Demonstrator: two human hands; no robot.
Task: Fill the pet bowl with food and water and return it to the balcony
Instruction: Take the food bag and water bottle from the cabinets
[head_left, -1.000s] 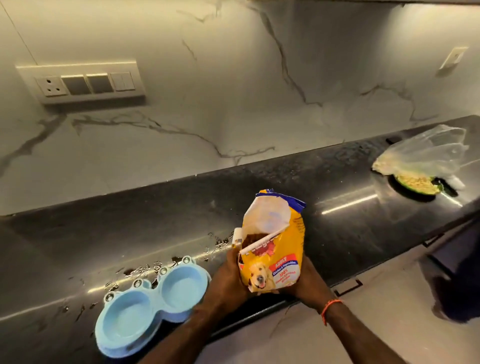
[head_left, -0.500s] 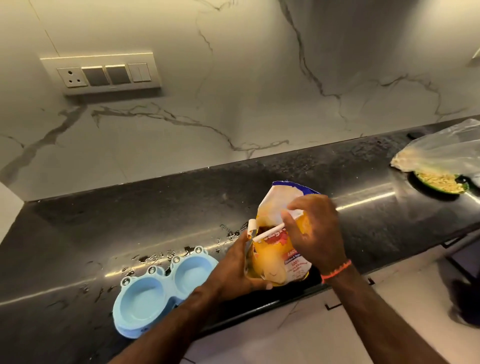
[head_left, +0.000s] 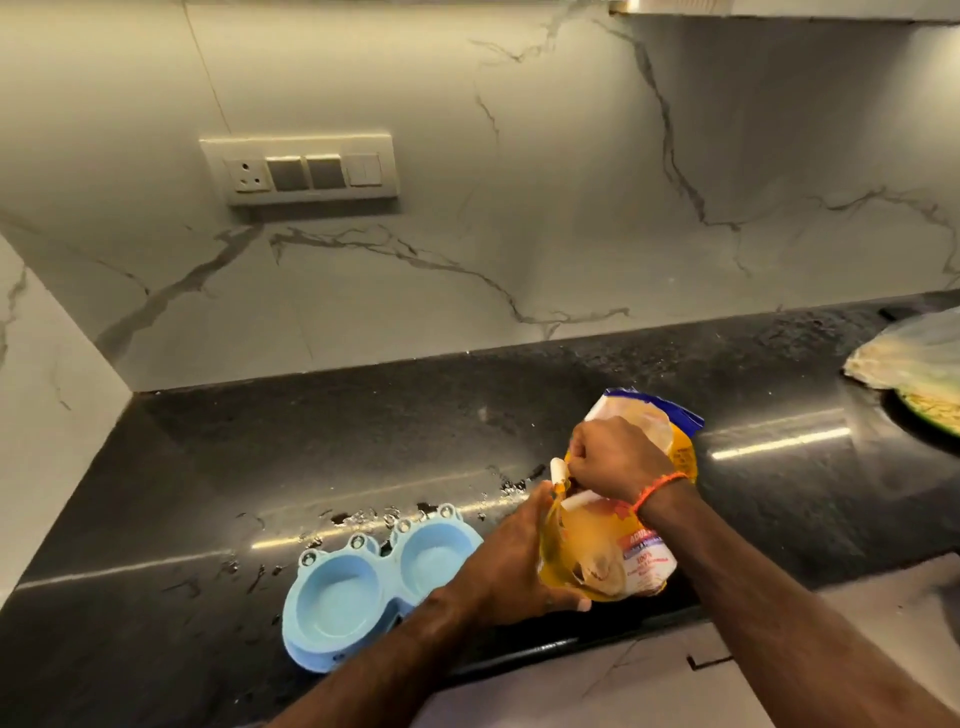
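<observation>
A light blue double pet bowl (head_left: 363, 587) with two empty round wells sits on the black countertop (head_left: 363, 441) near its front edge. Just right of it stands a yellow dog food bag (head_left: 613, 556) with its top open. My left hand (head_left: 514, 566) grips the bag's left side low down. My right hand (head_left: 613, 457) is closed at the bag's open top, fingers reaching inside, beside a white strip on the bag's mouth. What the right hand's fingers hold is hidden.
Water drops (head_left: 395, 514) lie on the counter behind the bowl. At the far right a clear plastic bag (head_left: 909, 358) covers a green dish of pale food (head_left: 930, 415). A switch panel (head_left: 306, 169) sits on the marble wall.
My right hand has gone from the bag's lower right side up to its open top and closed there. The view has shifted left and up. The bowl stays in place.
</observation>
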